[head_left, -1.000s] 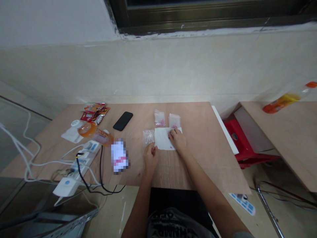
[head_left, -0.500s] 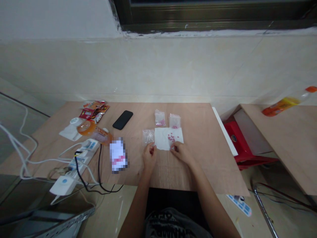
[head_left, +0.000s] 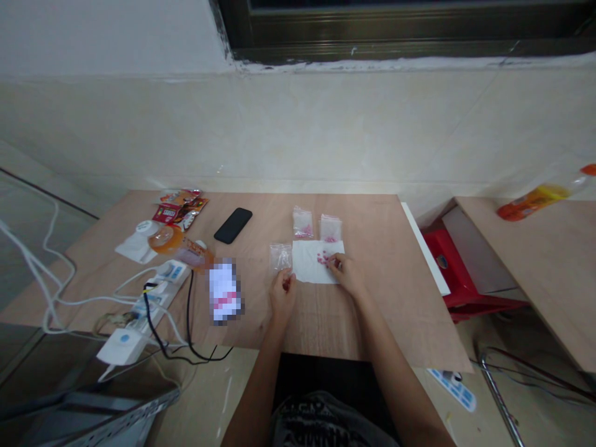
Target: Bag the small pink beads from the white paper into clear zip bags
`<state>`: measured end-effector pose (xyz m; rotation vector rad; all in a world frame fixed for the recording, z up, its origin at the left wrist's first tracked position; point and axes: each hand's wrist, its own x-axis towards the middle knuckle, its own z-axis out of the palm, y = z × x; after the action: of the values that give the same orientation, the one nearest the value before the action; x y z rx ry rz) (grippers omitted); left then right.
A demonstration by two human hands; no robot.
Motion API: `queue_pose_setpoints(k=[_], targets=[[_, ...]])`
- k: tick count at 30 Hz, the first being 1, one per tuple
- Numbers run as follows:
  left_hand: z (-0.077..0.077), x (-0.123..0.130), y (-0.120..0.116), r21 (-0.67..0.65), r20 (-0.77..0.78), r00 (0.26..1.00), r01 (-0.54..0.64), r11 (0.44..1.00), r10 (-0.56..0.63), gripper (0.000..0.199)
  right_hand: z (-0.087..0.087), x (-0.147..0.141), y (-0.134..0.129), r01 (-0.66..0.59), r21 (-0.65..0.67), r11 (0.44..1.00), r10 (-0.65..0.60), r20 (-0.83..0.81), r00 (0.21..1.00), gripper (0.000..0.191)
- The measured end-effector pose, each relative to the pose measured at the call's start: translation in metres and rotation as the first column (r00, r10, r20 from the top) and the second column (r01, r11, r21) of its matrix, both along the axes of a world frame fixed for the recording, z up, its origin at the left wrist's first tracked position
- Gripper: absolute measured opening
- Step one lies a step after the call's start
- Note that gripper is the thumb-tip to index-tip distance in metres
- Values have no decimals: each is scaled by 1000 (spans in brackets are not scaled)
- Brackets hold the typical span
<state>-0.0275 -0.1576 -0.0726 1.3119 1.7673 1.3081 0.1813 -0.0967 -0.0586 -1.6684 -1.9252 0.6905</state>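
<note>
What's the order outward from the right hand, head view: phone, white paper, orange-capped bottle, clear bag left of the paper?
From the right hand:
1. White paper: at its fingertips.
2. Clear bag: left of the paper.
3. Black phone: farther left.
4. Orange-capped bottle: far right, on the side table.

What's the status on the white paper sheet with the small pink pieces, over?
Right hand at the small pink pieces on the white paper sheet. Left hand pinched, just below a clear plastic bag. Nothing between right hand and pieces.

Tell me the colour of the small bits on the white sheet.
The bits are pink, best seen in the head view.
</note>
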Motion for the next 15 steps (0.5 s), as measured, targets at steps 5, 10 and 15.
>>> queue_pose_setpoints(k=[5, 10, 15], targets=[[-2, -1, 0, -11, 36, 999, 3, 1000, -3, 26, -7, -3, 1, 80, 30, 996, -79, -35, 996, 24], [-2, 0, -1, -6, 47, 999, 1, 1000, 0, 24, -21, -3, -1, 247, 65, 967, -209, -359, 910, 34], [6, 10, 10, 27, -12, 997, 79, 996, -79, 20, -20, -1, 1, 304, 4, 953, -259, -511, 820, 35]])
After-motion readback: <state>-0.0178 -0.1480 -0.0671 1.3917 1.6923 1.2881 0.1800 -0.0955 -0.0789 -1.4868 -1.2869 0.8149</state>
